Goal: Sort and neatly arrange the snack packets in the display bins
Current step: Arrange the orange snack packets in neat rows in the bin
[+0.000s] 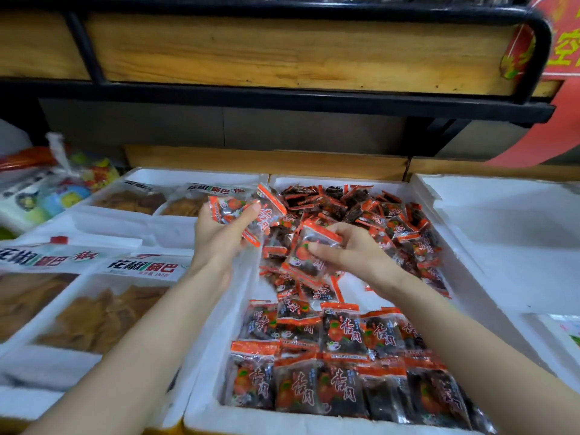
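Orange-and-clear snack packets (238, 211) sit bunched in the left hand (219, 237): palm up, fingers and thumb curled round the stack, forearm in from 7 o'clock, wrist above the bin's left wall. Right hand (351, 251) is at its 3 o'clock, near but not touching. Its palm faces left, fingertips pinch a single packet (314, 246), and the forearm comes in from 5 o'clock. Both hands hover over the white foam bin (282, 422). Same packets inside: loose heap (361, 208) at the 12 o'clock end, flat overlapping rows (339, 372) at the 6 o'clock end. At 9 o'clock are bagged brown crisps (103, 312) in foam trays. A second foam bin (502, 221) is at 3 o'clock, and a wooden shelf (282, 51) with a black frame at 12 o'clock
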`<action>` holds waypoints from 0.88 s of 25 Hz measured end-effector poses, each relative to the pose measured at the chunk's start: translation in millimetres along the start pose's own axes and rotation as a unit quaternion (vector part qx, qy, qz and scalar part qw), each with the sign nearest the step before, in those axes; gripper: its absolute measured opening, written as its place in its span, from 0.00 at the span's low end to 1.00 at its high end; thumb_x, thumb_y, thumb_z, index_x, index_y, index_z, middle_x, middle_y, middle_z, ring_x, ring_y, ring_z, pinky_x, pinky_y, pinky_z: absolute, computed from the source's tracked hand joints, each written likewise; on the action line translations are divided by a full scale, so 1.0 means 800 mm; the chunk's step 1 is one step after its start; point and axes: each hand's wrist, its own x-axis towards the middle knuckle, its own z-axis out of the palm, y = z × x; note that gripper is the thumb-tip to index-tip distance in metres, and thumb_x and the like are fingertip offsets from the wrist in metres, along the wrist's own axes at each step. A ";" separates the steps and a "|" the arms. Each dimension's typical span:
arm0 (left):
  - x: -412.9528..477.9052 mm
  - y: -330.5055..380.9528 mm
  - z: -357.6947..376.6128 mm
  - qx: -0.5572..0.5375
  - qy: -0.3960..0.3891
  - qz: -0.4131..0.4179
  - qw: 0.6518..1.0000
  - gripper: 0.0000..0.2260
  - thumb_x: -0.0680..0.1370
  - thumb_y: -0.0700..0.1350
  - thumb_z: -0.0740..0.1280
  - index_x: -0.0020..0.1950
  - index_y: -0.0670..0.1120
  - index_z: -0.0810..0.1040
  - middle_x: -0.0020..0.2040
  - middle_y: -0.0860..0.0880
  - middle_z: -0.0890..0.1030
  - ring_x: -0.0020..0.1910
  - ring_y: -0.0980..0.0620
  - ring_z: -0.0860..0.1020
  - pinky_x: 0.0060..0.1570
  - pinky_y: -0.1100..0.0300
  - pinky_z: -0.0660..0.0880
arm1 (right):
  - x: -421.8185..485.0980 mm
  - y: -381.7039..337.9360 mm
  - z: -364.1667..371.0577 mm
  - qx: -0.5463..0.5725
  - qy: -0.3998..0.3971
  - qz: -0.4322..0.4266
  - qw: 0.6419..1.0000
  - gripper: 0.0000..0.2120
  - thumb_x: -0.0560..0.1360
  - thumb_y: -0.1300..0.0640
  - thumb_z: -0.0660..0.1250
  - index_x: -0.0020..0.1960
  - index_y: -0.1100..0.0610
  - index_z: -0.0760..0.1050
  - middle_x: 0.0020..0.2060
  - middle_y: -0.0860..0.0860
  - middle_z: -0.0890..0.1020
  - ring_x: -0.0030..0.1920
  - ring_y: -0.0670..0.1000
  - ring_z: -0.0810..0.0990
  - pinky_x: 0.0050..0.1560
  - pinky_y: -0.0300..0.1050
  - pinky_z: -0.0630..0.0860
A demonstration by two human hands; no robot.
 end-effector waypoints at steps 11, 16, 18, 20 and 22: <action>-0.035 0.036 -0.064 0.033 0.006 0.012 0.999 0.16 0.71 0.43 0.75 0.55 0.48 0.75 0.49 0.49 0.84 0.47 0.51 0.83 0.44 0.56 0.79 | 0.014 -0.016 0.073 -0.274 -0.159 0.055 0.947 0.17 0.76 0.47 0.65 0.40 0.61 0.73 0.33 0.54 0.74 0.34 0.50 0.71 0.38 0.41 0.67; -0.042 0.033 -0.066 0.028 -0.011 0.014 0.999 0.13 0.71 0.42 0.75 0.50 0.49 0.75 0.45 0.50 0.83 0.47 0.50 0.83 0.40 0.57 0.77 | 0.011 -0.010 0.086 -0.308 -0.195 0.038 0.931 0.17 0.77 0.51 0.64 0.35 0.61 0.69 0.30 0.51 0.68 0.33 0.50 0.66 0.35 0.43 0.61; -0.045 0.031 -0.066 0.032 -0.018 0.017 0.999 0.12 0.71 0.41 0.75 0.51 0.47 0.75 0.46 0.48 0.83 0.47 0.49 0.83 0.42 0.55 0.79 | 0.014 -0.008 0.096 -0.315 -0.191 0.026 0.929 0.16 0.78 0.52 0.64 0.35 0.58 0.67 0.30 0.49 0.68 0.32 0.48 0.67 0.35 0.43 0.62; -0.048 0.030 -0.066 0.031 -0.024 0.013 0.999 0.14 0.71 0.40 0.75 0.54 0.45 0.76 0.48 0.46 0.84 0.47 0.48 0.83 0.46 0.54 0.80 | 0.018 0.001 0.100 -0.330 -0.192 0.021 0.924 0.16 0.78 0.52 0.64 0.33 0.55 0.65 0.29 0.48 0.68 0.32 0.48 0.67 0.35 0.42 0.63; -0.049 0.028 -0.068 0.031 -0.027 0.010 0.999 0.14 0.71 0.40 0.75 0.54 0.45 0.76 0.49 0.46 0.84 0.47 0.49 0.83 0.46 0.54 0.79 | 0.019 0.012 0.100 -0.350 -0.193 0.012 0.916 0.15 0.77 0.49 0.64 0.34 0.54 0.67 0.32 0.48 0.70 0.35 0.49 0.70 0.38 0.43 0.64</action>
